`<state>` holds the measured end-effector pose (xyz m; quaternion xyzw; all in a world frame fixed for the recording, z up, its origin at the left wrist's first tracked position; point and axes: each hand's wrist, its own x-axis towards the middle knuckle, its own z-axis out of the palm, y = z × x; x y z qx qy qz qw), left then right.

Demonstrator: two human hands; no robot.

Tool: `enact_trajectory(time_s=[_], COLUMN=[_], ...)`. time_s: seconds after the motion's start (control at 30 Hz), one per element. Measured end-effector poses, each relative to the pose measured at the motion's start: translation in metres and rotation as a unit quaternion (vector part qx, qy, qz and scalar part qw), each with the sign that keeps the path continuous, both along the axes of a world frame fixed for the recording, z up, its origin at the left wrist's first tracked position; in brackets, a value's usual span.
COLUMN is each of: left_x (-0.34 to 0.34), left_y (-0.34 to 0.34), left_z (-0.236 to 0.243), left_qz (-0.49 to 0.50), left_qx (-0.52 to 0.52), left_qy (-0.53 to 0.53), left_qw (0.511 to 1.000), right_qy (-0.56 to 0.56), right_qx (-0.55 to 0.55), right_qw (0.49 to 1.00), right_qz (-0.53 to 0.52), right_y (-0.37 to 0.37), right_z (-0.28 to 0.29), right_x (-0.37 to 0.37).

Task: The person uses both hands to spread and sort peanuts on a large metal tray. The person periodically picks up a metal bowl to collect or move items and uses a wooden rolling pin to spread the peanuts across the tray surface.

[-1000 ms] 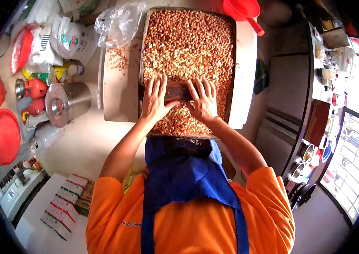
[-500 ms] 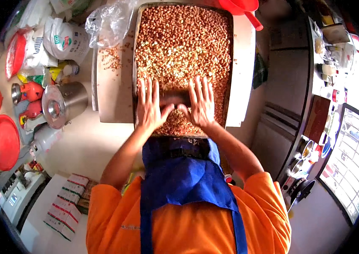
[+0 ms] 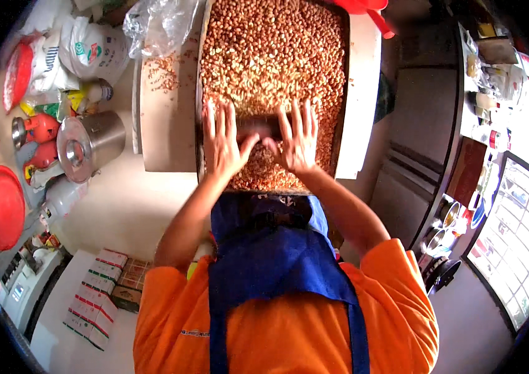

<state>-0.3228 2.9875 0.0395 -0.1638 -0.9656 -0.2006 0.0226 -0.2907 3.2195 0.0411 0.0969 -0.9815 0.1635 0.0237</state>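
Observation:
A long tray with a dark rim [image 3: 345, 81] lies in front of me, filled with peanuts [image 3: 271, 43]. Toward the far end they are mostly reddish-brown; a paler band of skinned ones lies just beyond my fingertips. My left hand [image 3: 223, 140] rests palm down on the peanuts near the tray's left side, fingers stretched forward. My right hand [image 3: 297, 140] lies likewise to the right of it. Both thumbs point inward, close to each other. Between the hands is a dark, blurred patch [image 3: 258, 127]; whether it is bare tray or an object I cannot tell.
The tray stands on a pale table [image 3: 168, 137] with scattered peanut skins. A clear plastic bag [image 3: 160, 28] lies at its far left and a red scoop [image 3: 380, 19] at its far right. A steel pot [image 3: 93, 146] and a red basin [image 3: 1, 207] stand left. Shelving runs along the right.
Both hands have shifted slightly forward over the peanuts, still flat. The whole view has moved a little, so the tray's far end sits higher in the picture.

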Motion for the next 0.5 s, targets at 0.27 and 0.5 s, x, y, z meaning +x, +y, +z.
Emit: enact_trajectory(time_s=[0.27,0.5], left_x=[0.004,0.077], left_y=[-0.017,-0.006], left_z=[0.012,0.008], left_qz=[-0.054,-0.096], left_qx=[0.006,0.009], left_qy=[-0.145,-0.056], left_qw=[0.988,0.994], right_qy=[-0.125,0.007], right_qx=[-0.001,-0.05], right_qw=[0.989,0.997], right_qz=[0.073,0.059], right_y=[0.017,0.048], right_z=[0.048,0.023], right_x=[-0.024,0.062])
